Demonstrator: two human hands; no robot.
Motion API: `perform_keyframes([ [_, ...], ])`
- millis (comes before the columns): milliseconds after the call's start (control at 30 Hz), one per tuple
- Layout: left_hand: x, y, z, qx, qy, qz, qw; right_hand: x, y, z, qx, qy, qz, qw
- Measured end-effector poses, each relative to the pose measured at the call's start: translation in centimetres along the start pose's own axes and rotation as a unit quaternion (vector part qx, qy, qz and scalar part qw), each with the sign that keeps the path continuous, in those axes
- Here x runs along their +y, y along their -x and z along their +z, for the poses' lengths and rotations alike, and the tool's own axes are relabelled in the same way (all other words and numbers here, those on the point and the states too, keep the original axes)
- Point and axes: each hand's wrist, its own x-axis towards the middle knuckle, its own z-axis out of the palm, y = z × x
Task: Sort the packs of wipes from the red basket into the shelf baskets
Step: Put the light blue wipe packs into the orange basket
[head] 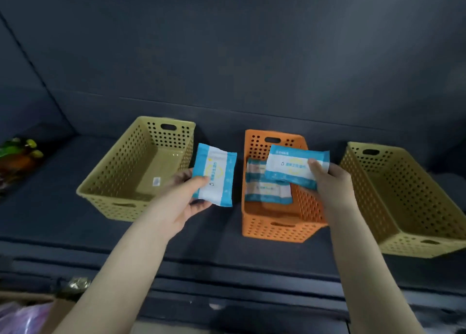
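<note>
Both hands carry wipes toward the shelf baskets.
Left hand (186,197) grips one pack (214,175) beside the yellow basket (121,202); right hand (327,180) holds another pack (290,167) over the orange basket (274,230); releasing likely comes next.

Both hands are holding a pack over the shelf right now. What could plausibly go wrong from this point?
1. The left hand holds its pack over the gap between the left yellow basket and the orange basket; released here, it would likely land on the shelf.
2. The right hand pinches its pack by one end only, so it could slip.
3. The orange basket already holds packs; another may pile unevenly.
</note>
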Motion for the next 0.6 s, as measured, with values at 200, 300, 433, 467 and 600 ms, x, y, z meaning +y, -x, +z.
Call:
perform_keyframes([
  [200,1.4,-5.4,1.6,-0.023,0.007,0.007,1.0,0.8,-10.1,5.1,-0.024,0.192,0.041,0.98],
  [300,2.0,-7.0,2.1,-0.026,0.023,0.003,0.999,1.1,-12.5,7.2,-0.038,0.223,0.061,0.972],
  [433,2.5,-9.1,2.2,-0.021,0.024,0.0,1.0,0.6,-11.2,6.5,-0.079,0.167,0.156,0.97],
  [467,2.4,-9.5,2.2,-0.02,0.022,-0.003,1.0,0.5,-10.1,5.9,-0.107,0.173,0.176,0.963],
  [600,1.7,-10.4,2.3,-0.048,0.007,-0.015,0.999,1.8,-6.0,3.9,-0.195,0.292,0.192,0.917],
])
